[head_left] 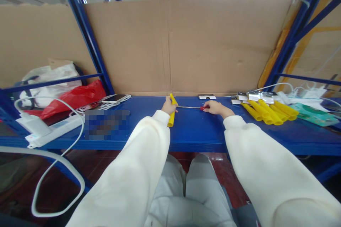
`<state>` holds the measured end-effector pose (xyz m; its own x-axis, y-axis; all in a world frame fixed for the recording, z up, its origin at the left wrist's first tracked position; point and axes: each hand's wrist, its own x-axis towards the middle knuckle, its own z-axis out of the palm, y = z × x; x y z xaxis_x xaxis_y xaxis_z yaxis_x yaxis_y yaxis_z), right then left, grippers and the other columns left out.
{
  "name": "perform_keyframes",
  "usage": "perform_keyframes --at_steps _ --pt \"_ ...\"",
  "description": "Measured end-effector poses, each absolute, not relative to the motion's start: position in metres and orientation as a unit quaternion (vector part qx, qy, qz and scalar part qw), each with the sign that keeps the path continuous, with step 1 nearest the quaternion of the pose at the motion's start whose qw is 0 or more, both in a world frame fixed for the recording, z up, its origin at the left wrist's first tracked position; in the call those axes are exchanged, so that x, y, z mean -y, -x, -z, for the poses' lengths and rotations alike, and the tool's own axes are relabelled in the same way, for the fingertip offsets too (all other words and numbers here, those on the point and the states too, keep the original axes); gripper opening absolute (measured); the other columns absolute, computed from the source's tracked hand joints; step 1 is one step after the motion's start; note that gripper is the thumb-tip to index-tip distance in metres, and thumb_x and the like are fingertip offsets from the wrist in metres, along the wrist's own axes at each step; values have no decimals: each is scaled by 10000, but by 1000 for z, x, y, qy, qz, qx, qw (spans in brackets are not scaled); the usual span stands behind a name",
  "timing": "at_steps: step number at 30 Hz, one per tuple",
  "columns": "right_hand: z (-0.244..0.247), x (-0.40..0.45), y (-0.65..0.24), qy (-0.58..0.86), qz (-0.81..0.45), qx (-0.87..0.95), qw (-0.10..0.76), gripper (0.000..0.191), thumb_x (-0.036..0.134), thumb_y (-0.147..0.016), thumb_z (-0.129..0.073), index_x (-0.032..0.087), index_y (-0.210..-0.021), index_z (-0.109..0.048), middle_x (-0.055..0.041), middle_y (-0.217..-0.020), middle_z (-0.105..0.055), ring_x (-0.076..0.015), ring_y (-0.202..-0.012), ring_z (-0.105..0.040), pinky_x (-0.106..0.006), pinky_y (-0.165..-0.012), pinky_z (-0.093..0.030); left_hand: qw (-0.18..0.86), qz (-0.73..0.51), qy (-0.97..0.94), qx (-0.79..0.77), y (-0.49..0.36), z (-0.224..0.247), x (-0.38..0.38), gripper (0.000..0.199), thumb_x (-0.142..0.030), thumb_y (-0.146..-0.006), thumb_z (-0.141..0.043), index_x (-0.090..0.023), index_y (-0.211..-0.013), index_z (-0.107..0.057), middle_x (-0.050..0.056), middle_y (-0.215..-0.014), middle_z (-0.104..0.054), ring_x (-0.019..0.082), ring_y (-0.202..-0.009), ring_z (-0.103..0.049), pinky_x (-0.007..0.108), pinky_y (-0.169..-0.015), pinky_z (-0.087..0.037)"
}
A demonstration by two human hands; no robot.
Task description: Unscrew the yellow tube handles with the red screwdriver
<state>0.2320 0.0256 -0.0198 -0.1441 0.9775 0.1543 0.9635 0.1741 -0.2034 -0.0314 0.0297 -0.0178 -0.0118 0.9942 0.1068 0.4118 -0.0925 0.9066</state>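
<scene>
Near the middle of the blue shelf, my left hand [168, 106] is closed around a yellow tube [171, 120], which stands out above and below the fingers. To its right, my right hand [213, 107] grips the red handle of a screwdriver [190, 107]. The thin metal shaft lies level and points left, its end at the yellow tube beside my left fingers. Whether the tip touches the tube or enters it is too small to tell.
Several yellow tubes [266, 112] lie at the right, before some black-and-silver clips [261, 96]. A small white-and-black item [207, 97] is at the back. A white power strip [57, 131], cables and a red bag [80, 99] are at the left. Cardboard [213, 46] stands behind.
</scene>
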Motion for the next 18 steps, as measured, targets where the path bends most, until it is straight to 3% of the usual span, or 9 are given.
perform_keyframes --at_steps 7,18 --pt "15 -18 -231 693 49 705 144 212 202 -858 -603 242 -1057 -663 -86 -977 -766 -272 -971 -692 -447 -938 -459 335 -419 -604 -589 32 16 -27 461 -81 -936 -604 -155 -1333 -382 152 -1219 -713 88 -582 -703 166 -484 -486" --pt "14 -21 -242 638 53 713 287 168 219 -831 -673 258 -994 -691 -52 -1030 -777 -269 -1007 -697 -389 -888 -463 353 -417 -617 -566 31 16 -26 474 -45 -910 -620 -158 -1323 -415 133 -1265 -700 58 -533 -662 166 -470 -464"
